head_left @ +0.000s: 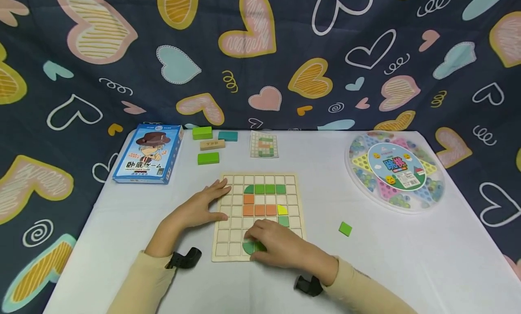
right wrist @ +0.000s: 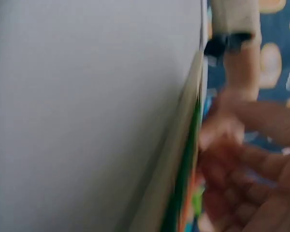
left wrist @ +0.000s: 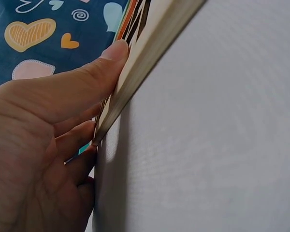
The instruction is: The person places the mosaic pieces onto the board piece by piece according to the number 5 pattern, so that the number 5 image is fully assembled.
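Flatly, left hand (head_left: 199, 208) fingers spread on the board (head_left: 229, 235); right hand (head_left: 281, 248) pinches a green piece (head_left: 249, 247), orientation hidden.

Wooden grid board (head_left: 235, 232) lies flat on white table, near centre, just before me. My left hand (head_left: 199, 207) rests flat on its left edge, fingers straight. My right hand (head_left: 277, 246) covers near rows, fingertips on green piece (head_left: 249, 247) at near edge: rounded, lying flat in grid. On board farther off: green row, orange L-shape, yellow piece, one green square.
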The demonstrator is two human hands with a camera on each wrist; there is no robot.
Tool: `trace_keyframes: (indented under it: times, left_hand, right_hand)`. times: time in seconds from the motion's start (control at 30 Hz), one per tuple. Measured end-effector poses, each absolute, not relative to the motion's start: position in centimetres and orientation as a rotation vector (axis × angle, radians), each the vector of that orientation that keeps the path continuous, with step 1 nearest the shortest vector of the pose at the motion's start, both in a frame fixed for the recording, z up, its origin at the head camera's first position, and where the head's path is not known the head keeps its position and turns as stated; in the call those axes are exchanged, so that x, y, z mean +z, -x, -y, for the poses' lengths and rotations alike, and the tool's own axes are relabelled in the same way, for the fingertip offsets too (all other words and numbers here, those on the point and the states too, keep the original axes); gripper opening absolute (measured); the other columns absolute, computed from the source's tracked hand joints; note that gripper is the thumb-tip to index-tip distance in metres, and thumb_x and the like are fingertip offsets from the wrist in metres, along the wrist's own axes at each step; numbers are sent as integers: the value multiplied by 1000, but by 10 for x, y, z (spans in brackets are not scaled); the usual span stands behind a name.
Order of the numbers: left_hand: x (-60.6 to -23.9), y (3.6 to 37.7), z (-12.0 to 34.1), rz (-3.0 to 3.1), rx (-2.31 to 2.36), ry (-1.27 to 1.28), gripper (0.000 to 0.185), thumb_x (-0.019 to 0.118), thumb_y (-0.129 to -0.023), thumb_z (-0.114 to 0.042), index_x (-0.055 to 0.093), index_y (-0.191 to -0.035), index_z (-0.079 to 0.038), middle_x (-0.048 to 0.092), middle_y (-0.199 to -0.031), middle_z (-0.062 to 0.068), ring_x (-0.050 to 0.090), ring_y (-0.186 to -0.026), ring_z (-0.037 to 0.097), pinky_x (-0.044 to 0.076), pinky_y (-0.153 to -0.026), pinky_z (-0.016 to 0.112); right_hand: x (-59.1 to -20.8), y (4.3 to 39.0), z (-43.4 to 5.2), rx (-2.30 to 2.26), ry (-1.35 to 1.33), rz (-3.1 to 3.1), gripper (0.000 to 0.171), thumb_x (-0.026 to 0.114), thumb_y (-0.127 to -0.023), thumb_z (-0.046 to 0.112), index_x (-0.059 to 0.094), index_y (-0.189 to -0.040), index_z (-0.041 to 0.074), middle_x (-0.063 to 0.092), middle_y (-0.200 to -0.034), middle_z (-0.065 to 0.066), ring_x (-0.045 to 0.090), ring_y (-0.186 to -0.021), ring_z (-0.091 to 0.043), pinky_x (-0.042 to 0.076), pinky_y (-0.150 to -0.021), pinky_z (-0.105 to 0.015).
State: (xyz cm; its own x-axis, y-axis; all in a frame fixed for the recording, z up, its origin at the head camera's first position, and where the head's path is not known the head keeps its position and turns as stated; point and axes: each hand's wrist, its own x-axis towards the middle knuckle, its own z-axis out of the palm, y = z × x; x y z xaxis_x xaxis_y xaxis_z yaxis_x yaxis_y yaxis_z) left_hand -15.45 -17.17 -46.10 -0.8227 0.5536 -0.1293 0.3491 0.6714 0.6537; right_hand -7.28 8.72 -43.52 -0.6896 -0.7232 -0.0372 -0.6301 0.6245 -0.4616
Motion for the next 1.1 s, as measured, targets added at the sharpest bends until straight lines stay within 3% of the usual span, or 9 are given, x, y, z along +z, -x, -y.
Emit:
trace_keyframes:
  times: [0.17, 0.3, 0.57, 0.83, 1.1]
  left_hand:
    - [-462, 153, 172, -2557, 893, -718, 81, 75, -79, -37, 37, -146, -11, 19, -158, 6, 13, -146, 32, 14, -117, 53]
    - [-461, 153, 173, -2564, 880, -707, 81, 75, -79, -37, 37, -146, -11, 19, -159, 6, 13, -146, 33, 15, -117, 54]
    - [-458, 153, 176, -2562, 886, -699, 81, 75, -79, -37, 38, -146, -11, 19, -158, 6, 12, -146, 33, 16, -116, 54]
    - [-456, 153, 176, -2557, 894, -682, 81, 75, -79, -36, 38, -146, -12, 19, -159, 6, 12, -146, 33, 16, -116, 54]
    - [-458, 155, 173, -2556, 895, -703, 81, 76, -79, -36, 38, -146, -12, 19, -158, 6, 13, -146, 32, 16, -117, 54]
  right_hand:
    - [-430, 70, -139, -925, 987, -2689, 37, 72, -84, 25, 62, -117, 10, 63, -108, 2, 58, -98, -10, 51, -87, -29]
    - [-431, 63, -198, -1045, 773, -2838, 40, 75, -81, 17, 62, -117, 8, 65, -111, -2, 62, -98, -17, 54, -83, -34]
    - [-439, 49, -277, -856, 235, -2882, 46, 76, -79, 27, 62, -120, 11, 60, -109, 0, 57, -91, -14, 51, -74, -27]
    - [-448, 55, -275, -797, 305, -2954, 27, 76, -77, 10, 65, -102, 11, 59, -98, 1, 56, -84, -11, 49, -67, -24]
    - [-438, 61, -234, -931, 494, -3003, 31, 75, -77, 5, 65, -105, 12, 62, -96, 6, 60, -83, -11, 53, -70, -27]
